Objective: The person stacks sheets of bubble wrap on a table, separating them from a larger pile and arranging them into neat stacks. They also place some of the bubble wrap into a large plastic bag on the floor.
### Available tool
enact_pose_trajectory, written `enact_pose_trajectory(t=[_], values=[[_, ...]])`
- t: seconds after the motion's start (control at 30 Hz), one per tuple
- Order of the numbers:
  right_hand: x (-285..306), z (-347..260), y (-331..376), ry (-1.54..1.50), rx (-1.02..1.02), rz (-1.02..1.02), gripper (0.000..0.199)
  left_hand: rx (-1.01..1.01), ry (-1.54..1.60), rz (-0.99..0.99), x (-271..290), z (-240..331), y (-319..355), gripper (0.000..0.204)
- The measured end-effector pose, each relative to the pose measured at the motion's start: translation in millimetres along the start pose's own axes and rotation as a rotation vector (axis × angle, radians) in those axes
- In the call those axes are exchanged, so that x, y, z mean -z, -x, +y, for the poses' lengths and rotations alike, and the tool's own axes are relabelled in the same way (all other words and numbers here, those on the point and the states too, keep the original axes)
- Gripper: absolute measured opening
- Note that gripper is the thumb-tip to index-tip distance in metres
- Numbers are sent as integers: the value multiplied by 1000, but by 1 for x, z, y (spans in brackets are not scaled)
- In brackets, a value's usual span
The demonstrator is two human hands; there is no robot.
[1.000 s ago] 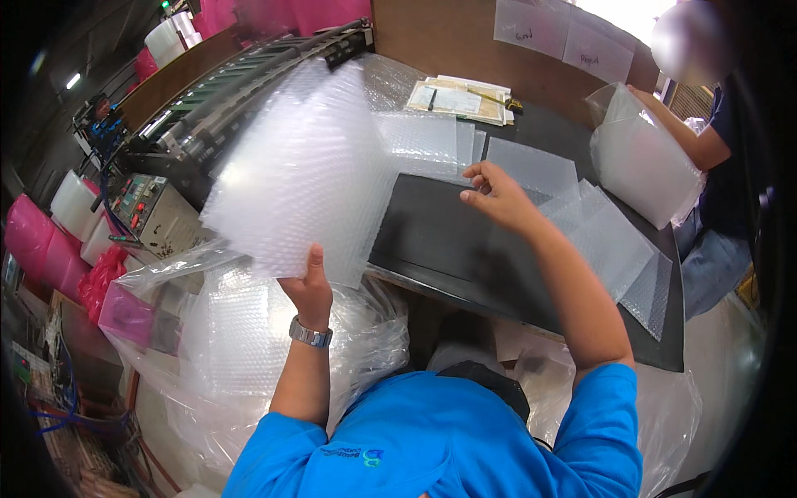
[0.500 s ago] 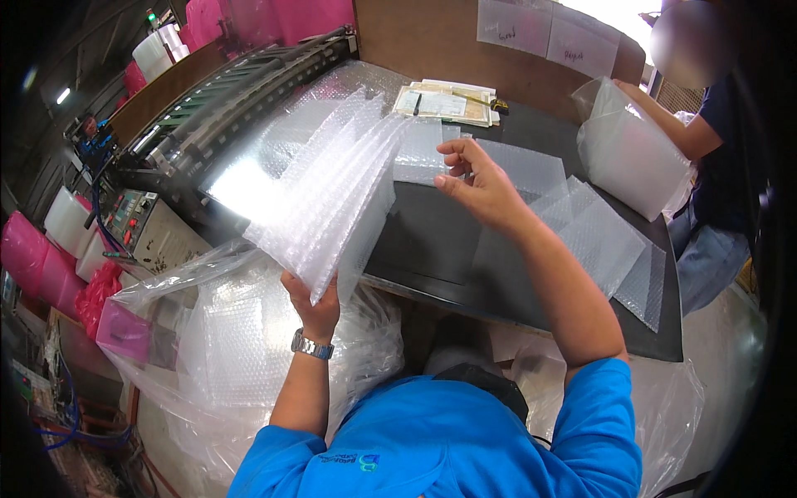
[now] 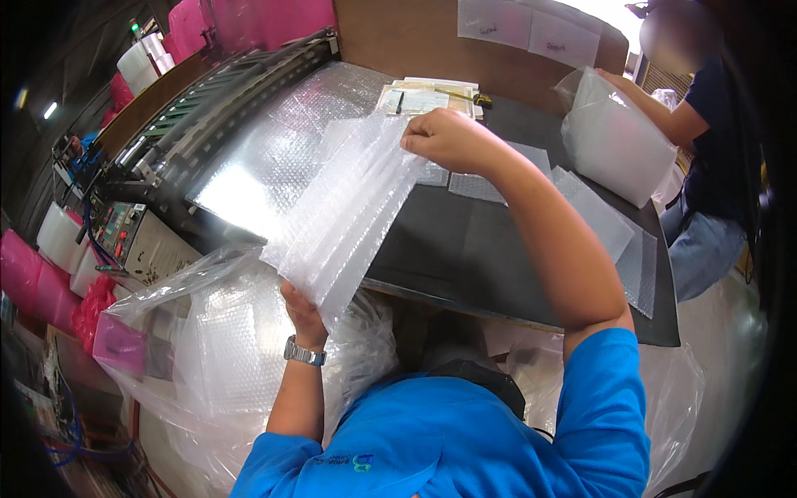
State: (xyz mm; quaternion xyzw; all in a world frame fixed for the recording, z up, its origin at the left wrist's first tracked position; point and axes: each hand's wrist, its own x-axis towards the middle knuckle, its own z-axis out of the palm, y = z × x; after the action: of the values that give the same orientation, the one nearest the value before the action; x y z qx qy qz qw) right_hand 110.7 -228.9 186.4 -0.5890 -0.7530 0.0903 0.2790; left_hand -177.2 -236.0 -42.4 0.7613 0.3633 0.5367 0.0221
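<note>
The fingers of the right hand are pinching the top corner of a bunch of bubble-wrap sheets. The left hand is gripping the low end, but its fingertips are hiding. The black table is standing in front, and the bunch is hanging over its near left part. Both hands seem to be steadying the bunch; a next move is calling for firm grips. Its long side is slanting from low left to up right, pointing away. A pen is lying beyond.
</note>
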Motion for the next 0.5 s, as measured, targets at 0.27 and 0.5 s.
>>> enact_pose_trajectory(t=[0.27,0.5], values=[[-25,27,4,-527,21,-197,33,62,185,-34,1,-9,5,45],[-39,14,2,-1069,24,-235,25,184,233,1,3,-6,-7,32]])
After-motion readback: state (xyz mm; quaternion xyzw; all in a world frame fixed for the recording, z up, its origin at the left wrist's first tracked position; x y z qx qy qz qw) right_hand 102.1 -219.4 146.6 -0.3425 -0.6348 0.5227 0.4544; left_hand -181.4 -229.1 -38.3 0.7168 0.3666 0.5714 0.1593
